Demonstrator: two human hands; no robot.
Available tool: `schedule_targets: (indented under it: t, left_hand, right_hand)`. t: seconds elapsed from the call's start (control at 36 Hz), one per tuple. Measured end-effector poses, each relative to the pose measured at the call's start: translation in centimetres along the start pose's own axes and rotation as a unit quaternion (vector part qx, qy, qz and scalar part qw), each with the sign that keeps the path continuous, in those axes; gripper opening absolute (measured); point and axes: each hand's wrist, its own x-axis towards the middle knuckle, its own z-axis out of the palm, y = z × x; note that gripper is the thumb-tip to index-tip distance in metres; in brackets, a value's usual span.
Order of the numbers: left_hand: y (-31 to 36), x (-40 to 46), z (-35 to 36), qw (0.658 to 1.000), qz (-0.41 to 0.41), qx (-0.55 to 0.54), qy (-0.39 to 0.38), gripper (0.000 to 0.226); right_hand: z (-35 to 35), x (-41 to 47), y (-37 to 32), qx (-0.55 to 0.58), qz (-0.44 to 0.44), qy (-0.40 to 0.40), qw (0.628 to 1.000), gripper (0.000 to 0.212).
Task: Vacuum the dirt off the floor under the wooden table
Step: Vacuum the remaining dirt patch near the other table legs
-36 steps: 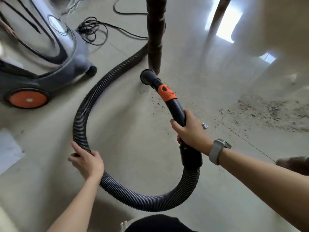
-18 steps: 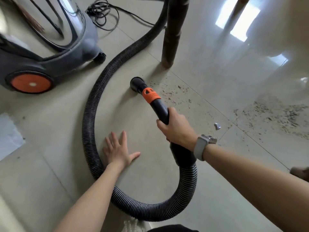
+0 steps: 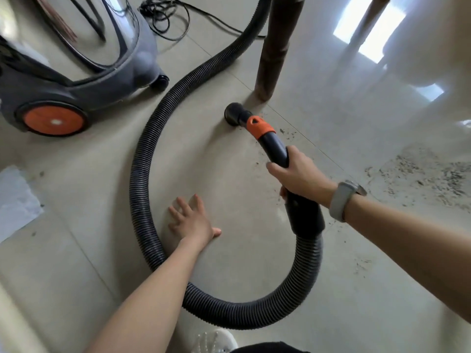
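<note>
My right hand (image 3: 298, 174) grips the black vacuum handle (image 3: 276, 151) below its orange collar (image 3: 260, 127). The round nozzle (image 3: 233, 113) sits low on the floor beside the foot of the wooden table leg (image 3: 274, 54). My left hand (image 3: 192, 220) rests flat on the tile with fingers spread, inside the loop of the ribbed black hose (image 3: 142, 179). Dark dirt (image 3: 428, 177) is scattered over the tiles at the right, with finer specks (image 3: 286, 132) close to the handle.
The grey vacuum body (image 3: 84, 67) with an orange wheel (image 3: 53, 121) stands at the upper left. A black power cord (image 3: 163, 19) lies coiled behind it. A pale sheet (image 3: 15, 197) lies at the left edge. A second table leg (image 3: 374, 11) shows at the top right.
My left hand let go of the hose and now lies flat on the floor. The nozzle has moved along the floor to the foot of the table leg.
</note>
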Motion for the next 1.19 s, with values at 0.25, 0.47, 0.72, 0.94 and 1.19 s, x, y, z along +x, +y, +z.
schedule_targets:
  t: [0.25, 0.47, 0.72, 0.94, 1.19]
  left_hand:
    - [1.1, 0.3, -0.2, 0.999, -0.02, -0.036, -0.007, 0.113]
    - [1.6, 0.5, -0.2, 0.999, -0.023, -0.037, -0.015, 0.113]
    - [1.5, 0.6, -0.2, 0.999, -0.021, -0.038, -0.009, 0.111]
    - [1.5, 0.7, -0.2, 0.999, -0.028, -0.045, -0.009, 0.113]
    - [1.4, 1.0, 0.1, 0.999, -0.029, -0.046, 0.0, 0.113]
  right_hand:
    - [0.1, -5.6, 4.3, -0.022, 0.022, -0.007, 0.999, 0.023]
    - [-1.7, -1.8, 3.1, -0.053, 0.017, 0.042, 0.998, 0.025]
    - [-0.7, 1.5, 2.2, -0.143, 0.009, 0.077, 0.987, 0.026]
    - [-1.3, 1.7, 3.3, -0.023, 0.033, 0.059, 0.997, 0.028]
    - [-0.5, -1.9, 4.6, 0.167, 0.062, 0.013, 0.984, 0.025]
